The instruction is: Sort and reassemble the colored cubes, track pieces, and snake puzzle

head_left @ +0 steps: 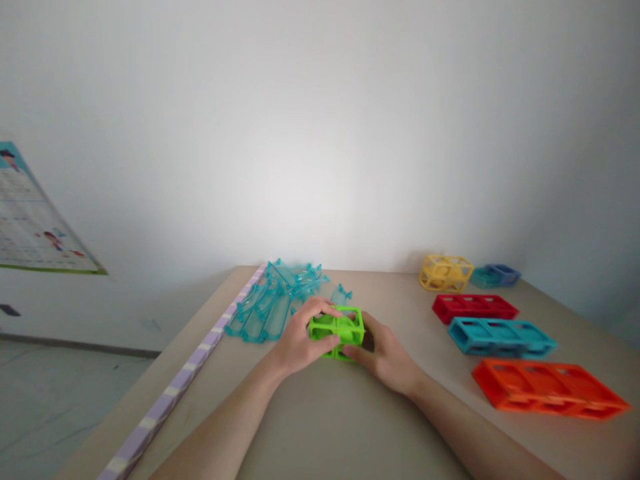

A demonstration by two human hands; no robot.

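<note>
A pair of bright green open-frame plastic blocks, side by side, is between my two hands at the middle of the table. My left hand grips the left side, thumb across the front and fingers over the top. From the right, my right hand holds the other end, its thumb at the lower front edge and its fingers mostly hidden behind. Just beyond my left hand lies a heap of clear teal track pieces.
On the right, red, blue and orange block rows lie one before another. Behind them are a yellow block pair and dark blue pieces. A purple-white strip edges the table's left; a wall rises behind.
</note>
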